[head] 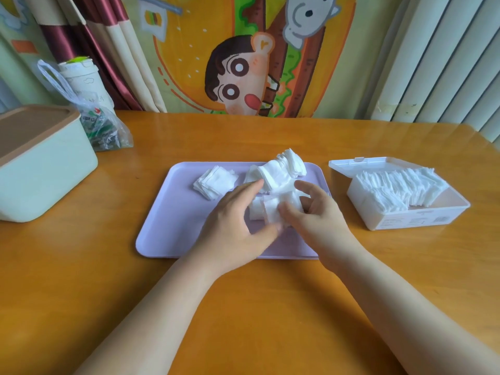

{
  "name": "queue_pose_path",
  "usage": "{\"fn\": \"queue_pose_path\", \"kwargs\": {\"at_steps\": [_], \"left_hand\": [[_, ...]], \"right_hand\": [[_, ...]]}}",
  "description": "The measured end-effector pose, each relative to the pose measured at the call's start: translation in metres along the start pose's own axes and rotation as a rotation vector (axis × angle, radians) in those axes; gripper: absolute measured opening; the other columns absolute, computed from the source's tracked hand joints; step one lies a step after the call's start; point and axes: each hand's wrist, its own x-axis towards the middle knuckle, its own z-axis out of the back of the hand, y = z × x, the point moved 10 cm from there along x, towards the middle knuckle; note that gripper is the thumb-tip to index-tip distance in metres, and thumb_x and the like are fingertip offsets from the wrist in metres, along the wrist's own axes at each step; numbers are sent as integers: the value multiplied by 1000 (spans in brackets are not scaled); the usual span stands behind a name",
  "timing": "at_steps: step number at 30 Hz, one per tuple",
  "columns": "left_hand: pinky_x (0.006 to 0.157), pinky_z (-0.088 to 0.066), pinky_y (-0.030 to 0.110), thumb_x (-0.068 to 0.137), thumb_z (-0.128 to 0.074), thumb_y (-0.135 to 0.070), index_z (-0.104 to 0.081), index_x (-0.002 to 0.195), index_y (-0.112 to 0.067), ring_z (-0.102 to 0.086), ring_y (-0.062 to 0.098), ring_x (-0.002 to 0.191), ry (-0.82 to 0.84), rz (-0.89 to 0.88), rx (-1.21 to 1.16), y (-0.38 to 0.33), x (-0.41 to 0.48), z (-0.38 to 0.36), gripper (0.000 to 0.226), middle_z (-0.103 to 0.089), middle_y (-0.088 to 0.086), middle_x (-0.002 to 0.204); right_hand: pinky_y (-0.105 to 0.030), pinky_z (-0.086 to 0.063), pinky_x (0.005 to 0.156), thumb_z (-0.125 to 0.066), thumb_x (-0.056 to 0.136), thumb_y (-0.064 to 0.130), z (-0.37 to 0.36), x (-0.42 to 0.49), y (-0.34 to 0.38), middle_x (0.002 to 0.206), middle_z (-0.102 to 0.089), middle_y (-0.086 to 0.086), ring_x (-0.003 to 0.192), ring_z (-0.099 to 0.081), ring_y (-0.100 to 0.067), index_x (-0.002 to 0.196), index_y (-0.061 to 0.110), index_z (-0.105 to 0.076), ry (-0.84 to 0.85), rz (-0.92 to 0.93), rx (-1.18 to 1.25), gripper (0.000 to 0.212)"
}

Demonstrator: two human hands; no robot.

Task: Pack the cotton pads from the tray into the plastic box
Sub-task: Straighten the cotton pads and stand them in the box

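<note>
A lilac tray (167, 220) lies in the middle of the wooden table. On it sit white square cotton pads: a small stack (213, 182) at the back left and a fanned pile (284, 166) at the back right. Over the tray's middle, my left hand (232, 226) and my right hand (316, 215) both grip a bunch of pads (273, 209) between curled fingers and thumbs. To the right stands the white plastic box (411, 220), lid open, with a row of pads (397, 188) filling most of it.
A pale green bin with a brown lid (40, 169) stands at the left edge. Behind it are a clear plastic bag (105, 128) and a paper cup (81, 79). A cartoon curtain hangs behind the table.
</note>
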Motion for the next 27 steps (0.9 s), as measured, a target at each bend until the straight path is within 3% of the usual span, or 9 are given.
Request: {"fn": "queue_pose_path", "kwargs": {"at_steps": [2,3,6,9,15,19,23,25,27], "left_hand": [[96,-39,9,78,-85,-47,-41,153,-37,-43,-9,127,77,-31,64,-17,-1,-6,87,-49,-30,139],[95,-44,16,79,-84,-46,-40,152,-35,-46,-3,126,100,-35,108,-23,0,-10,86,-52,-24,139],[83,-53,35,84,-77,-50,-53,129,-32,-61,13,109,93,-47,255,-37,7,-14,54,-67,-13,119],[66,-51,33,82,-73,-57,-58,104,-34,-62,17,83,55,-58,255,-46,13,-11,35,-65,-14,92],[59,-45,30,85,-72,-48,-59,94,-33,-60,17,81,28,-121,200,-73,26,-16,21,-64,-13,85],[72,-56,35,84,-73,-52,-64,108,-39,-65,13,87,97,-131,174,-92,36,-38,29,-69,-12,90],[87,-53,40,86,-75,-41,-60,124,-27,-63,18,105,190,-213,150,-131,47,-76,43,-68,-9,109],[89,-51,39,88,-74,-35,-63,123,-20,-62,20,109,214,-281,156,-148,52,-95,40,-68,-6,115],[96,-48,35,88,-73,-30,-64,128,-16,-59,23,120,248,-357,200,-163,56,-116,43,-67,-2,126]], "right_hand": [[-40,-60,96,-72,96,21,3,-3,8,102,-80,0,100,-76,-18,153,19,-42,-3,3,1,65],[-34,-61,91,-73,95,21,3,-5,13,97,-80,3,98,-76,-16,154,18,-41,3,5,-8,67],[-28,-57,83,-78,91,26,1,-11,20,94,-78,1,98,-75,-16,154,16,-40,20,-25,-27,74],[-34,-59,94,-86,84,30,6,-9,22,115,-77,-4,104,-75,-17,146,14,-51,20,-87,-27,73],[-45,-62,94,-78,91,37,24,-17,35,102,-78,-17,96,-76,-22,102,5,-78,152,-83,-37,34],[-42,-62,79,-76,91,28,61,-18,47,79,-74,-11,77,-72,-20,86,2,-75,22,-35,-82,26],[-53,-63,76,-66,86,39,144,-17,56,87,-74,-17,83,-75,-31,97,-2,-69,-314,-2,-99,42],[-48,-60,66,-65,78,42,182,-18,66,77,-66,-9,71,-66,-26,93,-2,-64,-452,36,-232,46],[-35,-46,57,-65,84,35,210,-15,70,71,-61,0,63,-56,-20,86,5,-61,-491,29,-422,31]]}}
